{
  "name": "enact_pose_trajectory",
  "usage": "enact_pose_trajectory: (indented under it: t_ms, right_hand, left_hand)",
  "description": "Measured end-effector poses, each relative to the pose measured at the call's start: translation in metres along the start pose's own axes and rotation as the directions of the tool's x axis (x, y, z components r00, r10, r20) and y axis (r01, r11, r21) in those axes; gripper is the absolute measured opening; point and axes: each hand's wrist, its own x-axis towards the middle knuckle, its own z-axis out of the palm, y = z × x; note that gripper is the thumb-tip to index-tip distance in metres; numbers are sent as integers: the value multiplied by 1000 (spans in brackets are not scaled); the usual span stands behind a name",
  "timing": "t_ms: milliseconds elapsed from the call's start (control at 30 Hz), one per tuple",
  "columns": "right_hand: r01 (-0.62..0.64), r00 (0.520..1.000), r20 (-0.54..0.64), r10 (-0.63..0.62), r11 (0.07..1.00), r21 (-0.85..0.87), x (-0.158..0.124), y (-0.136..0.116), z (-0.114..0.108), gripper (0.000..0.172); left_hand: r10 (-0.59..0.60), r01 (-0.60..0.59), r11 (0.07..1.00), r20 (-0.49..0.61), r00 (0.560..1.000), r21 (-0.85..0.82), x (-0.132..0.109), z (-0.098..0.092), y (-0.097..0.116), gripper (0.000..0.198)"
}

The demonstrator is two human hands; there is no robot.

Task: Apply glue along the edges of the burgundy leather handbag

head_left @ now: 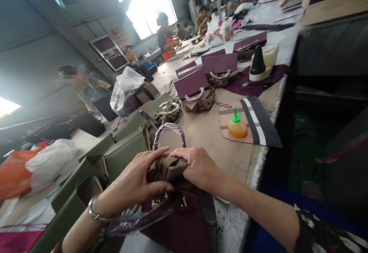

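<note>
Head view shows two hands on one dark purple bag point(188, 220), which is close to the person at the table's near edge. The left hand point(135, 178) has its thumb and fingers pinched on a bunch of brown cloth point(169, 168). The right hand point(199, 166) has its fingers curled tight on the same cloth. Two shiny wrapped handles show: one handle point(170, 128) stands up past the hands, and one low handle point(140, 222) lies by the left wrist. One silver bracelet point(93, 209) is on that wrist.

One small round bottle point(237, 128) has orange stuff in it and a green top. It sits on a striped flat piece point(261, 124). One black cone point(258, 63) stands farther back. A see-through plastic bag point(126, 86) sits on the left; what it holds is hard to tell.

Green bags point(126, 145) overlap on the left, so I cannot count them all. The fingers hide part of the cloth, and the bottom of the picture cuts off the purple bag. People far back look blurry.
</note>
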Motion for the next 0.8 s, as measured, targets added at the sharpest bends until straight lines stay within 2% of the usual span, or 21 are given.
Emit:
enact_pose_trajectory:
  t_ms: [100,167,233,300,333,400,467,533,633,733,800]
  right_hand:
    - [-84,996,2,84,993,78,3,-2,0,32]
    - [-44,999,-15,45,996,77,-3,-4,-8,37]
    - [40,991,-124,-42,999,-15,-19,-5,-20,39]
    - [-14,973,-228,-21,989,-148,-42,-3,-32,24]
    - [-106,971,-232,60,975,-194,-54,-1,-36,13]
    - [-277,960,-105,258,922,-272,-73,3,-38,21]
    - [-335,931,43,361,897,-290,-81,5,-31,23]
    - [-329,936,71,345,928,-178,-77,2,-20,19]
    - [-270,962,-26,271,962,33,-62,-10,-6,18]
    - [-225,973,-36,228,971,80,-55,-21,0,18]
    - [-224,975,6,224,973,49,-56,-25,2,21]
  left_hand:
    - [21,-20,997,-15,1000,75,10,5,1,35]
    - [40,-40,999,-15,999,37,14,9,-2,25]
    - [51,-52,998,-27,998,-29,15,11,-7,22]
    - [51,-54,995,-38,998,-81,14,13,-12,22]
    - [47,-51,994,-41,998,-93,14,14,-14,22]
    - [45,-48,993,-36,998,-106,15,15,-16,22]
    - [46,-48,991,-18,999,-124,16,16,-17,23]
    - [36,-30,988,37,999,-150,16,16,-14,27]
    - [-3,17,995,143,990,-98,13,13,-4,39]
    - [-21,12,999,193,981,46,12,11,10,58]
    - [6,-22,997,231,973,69,14,12,17,59]
